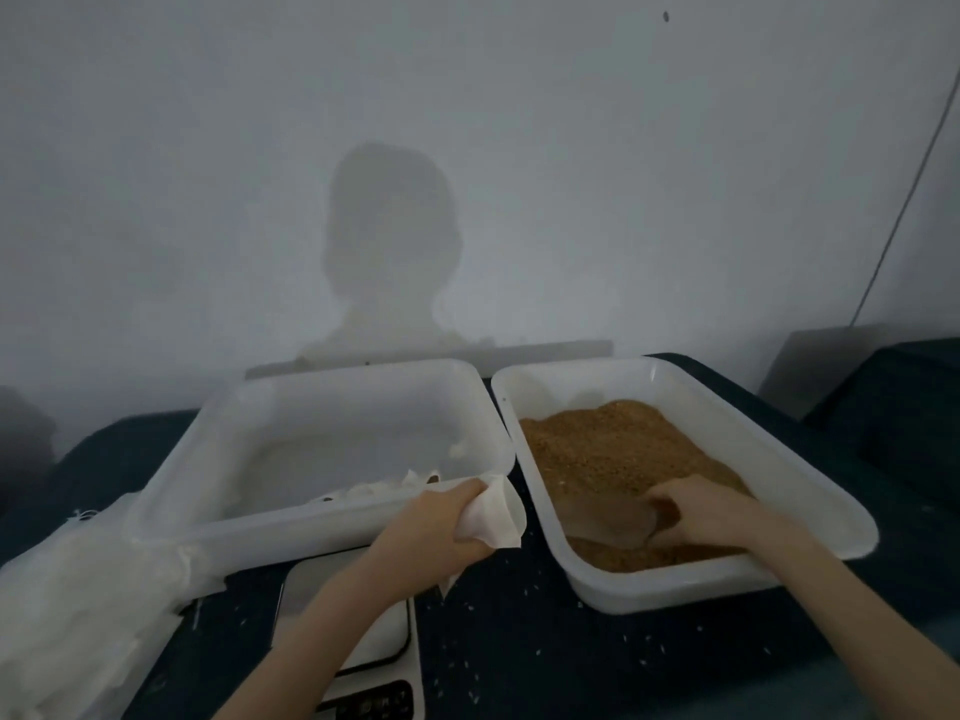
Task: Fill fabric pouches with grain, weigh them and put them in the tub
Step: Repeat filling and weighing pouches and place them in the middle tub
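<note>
Head view: my left hand point(441, 517) grips an empty pouch point(493, 517) between the tub point(322, 527) and grain tray point(779, 569); my right hand point(711, 511) holds a scoop point(613, 517) in the grain point(613, 449). Filling step, I judge; next I'd lift the scoop to the pouch mouth.

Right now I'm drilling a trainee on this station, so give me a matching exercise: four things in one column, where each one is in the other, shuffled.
Things:
1. fabric pouch
2. scoop
3. scale
4. stack of empty pouches

Places:
A. far left on the table
B. in the grain tub, held by the right hand
C. gripped in the left hand
D. under the left forearm

Pairs: 1-C, 2-B, 3-D, 4-A
</note>
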{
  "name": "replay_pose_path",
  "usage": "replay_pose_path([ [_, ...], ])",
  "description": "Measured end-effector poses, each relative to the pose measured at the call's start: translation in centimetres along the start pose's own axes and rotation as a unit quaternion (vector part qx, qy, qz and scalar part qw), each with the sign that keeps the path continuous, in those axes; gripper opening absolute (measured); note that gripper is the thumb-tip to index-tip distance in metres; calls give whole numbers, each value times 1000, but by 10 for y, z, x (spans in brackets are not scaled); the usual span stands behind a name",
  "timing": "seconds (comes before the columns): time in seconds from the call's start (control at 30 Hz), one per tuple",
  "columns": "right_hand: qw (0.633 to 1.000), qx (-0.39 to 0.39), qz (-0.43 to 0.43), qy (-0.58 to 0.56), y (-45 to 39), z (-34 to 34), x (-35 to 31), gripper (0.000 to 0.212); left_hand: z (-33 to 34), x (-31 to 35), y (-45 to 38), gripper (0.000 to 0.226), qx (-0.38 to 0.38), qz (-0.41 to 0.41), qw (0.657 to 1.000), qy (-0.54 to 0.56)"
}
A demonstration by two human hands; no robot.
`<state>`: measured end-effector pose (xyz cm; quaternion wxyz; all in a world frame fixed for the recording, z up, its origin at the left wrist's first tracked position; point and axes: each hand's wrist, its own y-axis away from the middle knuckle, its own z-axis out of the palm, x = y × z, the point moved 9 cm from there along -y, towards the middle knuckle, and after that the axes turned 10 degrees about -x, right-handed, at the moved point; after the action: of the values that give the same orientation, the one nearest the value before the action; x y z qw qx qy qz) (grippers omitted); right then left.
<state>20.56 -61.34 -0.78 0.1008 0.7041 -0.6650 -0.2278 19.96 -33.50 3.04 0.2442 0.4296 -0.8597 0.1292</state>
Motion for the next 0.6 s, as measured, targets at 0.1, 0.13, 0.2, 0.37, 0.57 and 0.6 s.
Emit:
replay_pose_path([
  [0.1,998,42,-4,46,0,-8,4,25,0,0,1,47,0,0,1000,5],
  [0.13,997,58,-9,51,1,-12,5,19,-1,-1,2,44,0,2,1000,7],
  [0.2,995,86,-17,51,4,-22,8,8,-3,-2,3,42,2,1,1000,7],
  [0.37,958,195,41,208,23,-59,20,26,-3,-7,7,38,-2,-3,1000,17],
  [0.57,956,148,28,250,18,-55,16,22,1,-2,9,26,-7,9,1000,27],
  [0.6,967,126,15,221,15,-50,15,17,0,-2,10,25,-6,11,999,31],
])
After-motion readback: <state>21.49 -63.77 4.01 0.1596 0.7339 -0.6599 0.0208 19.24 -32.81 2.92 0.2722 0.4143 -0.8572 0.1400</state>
